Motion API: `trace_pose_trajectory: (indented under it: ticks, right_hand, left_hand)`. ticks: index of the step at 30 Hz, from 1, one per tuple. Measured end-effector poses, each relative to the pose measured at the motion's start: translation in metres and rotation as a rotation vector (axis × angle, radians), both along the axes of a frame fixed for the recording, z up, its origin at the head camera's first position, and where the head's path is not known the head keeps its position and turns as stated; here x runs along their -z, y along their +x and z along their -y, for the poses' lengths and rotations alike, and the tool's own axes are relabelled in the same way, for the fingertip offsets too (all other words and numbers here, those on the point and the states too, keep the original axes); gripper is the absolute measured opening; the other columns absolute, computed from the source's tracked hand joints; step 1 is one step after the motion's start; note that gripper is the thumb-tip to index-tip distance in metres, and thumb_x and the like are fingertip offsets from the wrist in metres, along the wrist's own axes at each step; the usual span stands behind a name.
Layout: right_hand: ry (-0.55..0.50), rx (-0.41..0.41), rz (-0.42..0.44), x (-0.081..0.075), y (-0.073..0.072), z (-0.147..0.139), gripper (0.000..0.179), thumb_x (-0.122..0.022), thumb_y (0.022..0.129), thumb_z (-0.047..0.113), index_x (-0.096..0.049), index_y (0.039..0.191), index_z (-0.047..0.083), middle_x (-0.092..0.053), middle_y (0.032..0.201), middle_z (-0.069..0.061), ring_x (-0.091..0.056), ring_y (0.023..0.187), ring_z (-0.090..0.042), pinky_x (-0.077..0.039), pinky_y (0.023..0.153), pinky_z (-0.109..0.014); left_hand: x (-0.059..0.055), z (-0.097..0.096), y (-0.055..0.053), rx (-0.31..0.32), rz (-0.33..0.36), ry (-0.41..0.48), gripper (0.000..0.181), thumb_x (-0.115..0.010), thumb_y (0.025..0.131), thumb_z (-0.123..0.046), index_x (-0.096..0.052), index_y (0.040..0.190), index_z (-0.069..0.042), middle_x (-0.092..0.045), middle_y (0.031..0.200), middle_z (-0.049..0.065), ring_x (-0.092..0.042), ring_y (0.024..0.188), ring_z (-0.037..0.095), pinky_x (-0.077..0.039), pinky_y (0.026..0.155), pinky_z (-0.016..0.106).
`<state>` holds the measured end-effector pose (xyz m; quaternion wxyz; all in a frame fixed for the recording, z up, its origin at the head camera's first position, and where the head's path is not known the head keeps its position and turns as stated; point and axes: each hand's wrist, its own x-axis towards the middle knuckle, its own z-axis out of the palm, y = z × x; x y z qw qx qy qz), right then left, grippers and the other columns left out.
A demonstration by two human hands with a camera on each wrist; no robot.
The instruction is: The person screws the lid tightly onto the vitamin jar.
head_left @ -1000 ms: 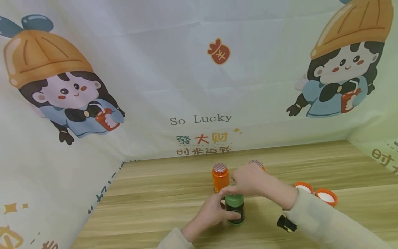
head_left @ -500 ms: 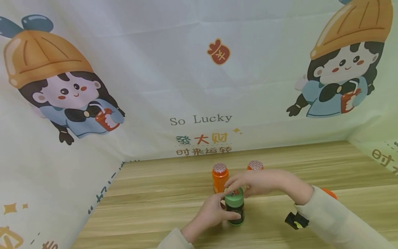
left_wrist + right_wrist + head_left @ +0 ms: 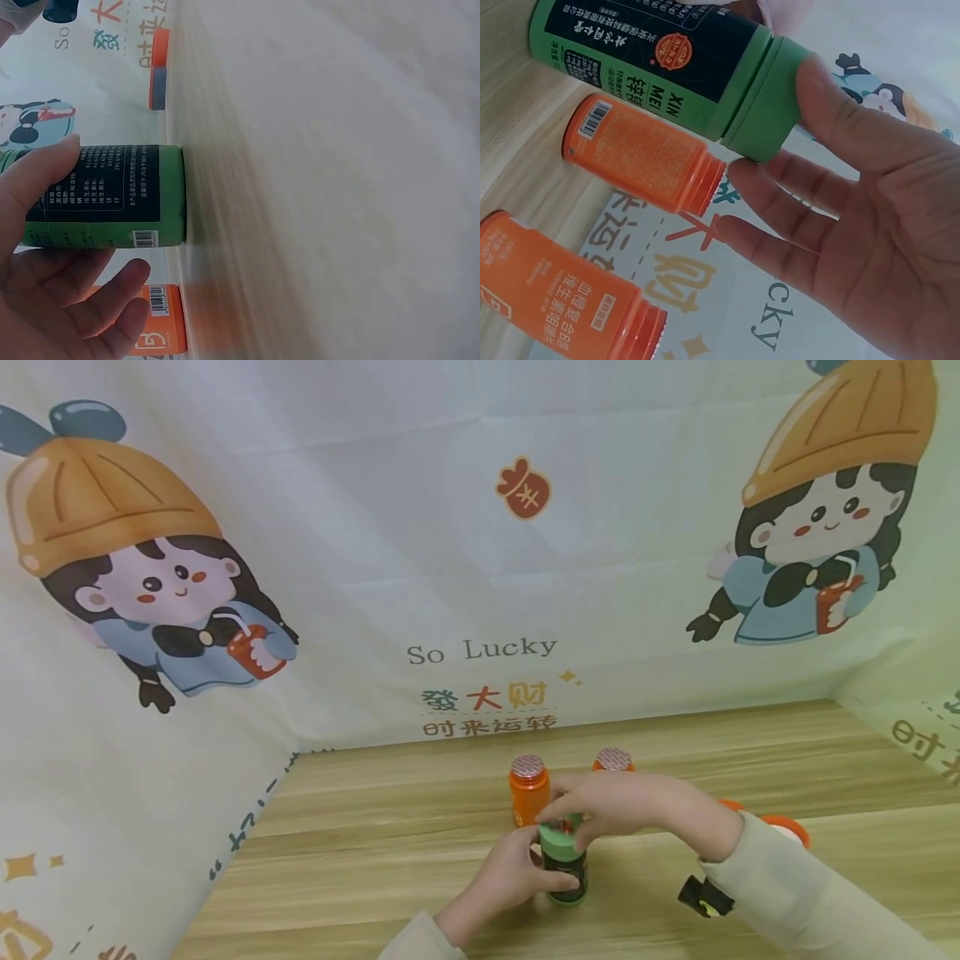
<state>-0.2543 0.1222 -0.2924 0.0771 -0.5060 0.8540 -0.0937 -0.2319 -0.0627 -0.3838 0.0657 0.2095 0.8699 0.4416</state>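
Observation:
A green bottle point(image 3: 564, 870) with a dark label stands upright on the wooden table. My left hand point(image 3: 510, 870) grips its body from the left, thumb across the front; in the left wrist view that thumb lies on the label and the bottle's base is at the table. From above, my right hand point(image 3: 618, 806) pinches the green cap point(image 3: 769, 101) between thumb and fingers. The right wrist view shows the cap seated on the bottle, with the thumb on its top edge. Behind stand two orange bottles, one at left point(image 3: 529, 792) and one at right point(image 3: 613, 761), uncapped with foil-sealed mouths.
Two orange caps lie on the table at the right, one point(image 3: 789, 827) showing its white inside, the other point(image 3: 729, 805) partly behind the right forearm. A printed cloth backdrop point(image 3: 360, 610) rises at the table's back and sides. A black device point(image 3: 705, 896) sits at the right wrist.
The right hand has turned and opened from a curled hold over the green cap, then brought its thumb back against the cap. The left hand has kept its grip on the bottle.

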Motion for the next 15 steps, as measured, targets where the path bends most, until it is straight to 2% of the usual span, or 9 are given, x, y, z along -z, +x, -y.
trace_pose_trajectory:
  ticks: [7,10,15]
  right_hand:
    - [0.006,0.129,-0.026,0.005,0.002,0.007,0.042,-0.068,0.080,0.034,-0.060,0.115,0.011,-0.053,0.101,0.005,-0.049,0.085,-0.004,-0.044,0.074,-0.022]
    - [-0.008,0.196,-0.027,0.008,0.002,0.010,0.043,-0.066,0.081,0.041,-0.060,0.110,0.010,-0.056,0.097,0.006,-0.050,0.079,-0.004,-0.044,0.069,-0.022]
    - [-0.049,0.311,-0.015,0.014,0.005,0.014,0.035,-0.065,0.080,0.046,-0.053,0.087,0.014,-0.048,0.072,0.008,-0.041,0.060,-0.005,-0.034,0.052,-0.021]
  left_hand:
    - [0.000,0.001,0.001,-0.001,0.013,0.002,0.042,-0.079,0.071,-0.023,-0.061,0.107,-0.010,-0.065,0.096,-0.004,-0.053,0.072,0.007,-0.045,0.062,0.022]
    - [0.000,0.001,0.001,0.001,0.008,0.008,0.043,-0.079,0.071,-0.023,-0.062,0.108,-0.012,-0.065,0.098,-0.005,-0.053,0.073,0.007,-0.045,0.063,0.021]
    - [-0.001,0.000,0.001,0.003,-0.015,0.005,0.043,-0.079,0.071,-0.023,-0.062,0.110,-0.014,-0.065,0.099,-0.005,-0.052,0.074,0.008,-0.044,0.063,0.021]
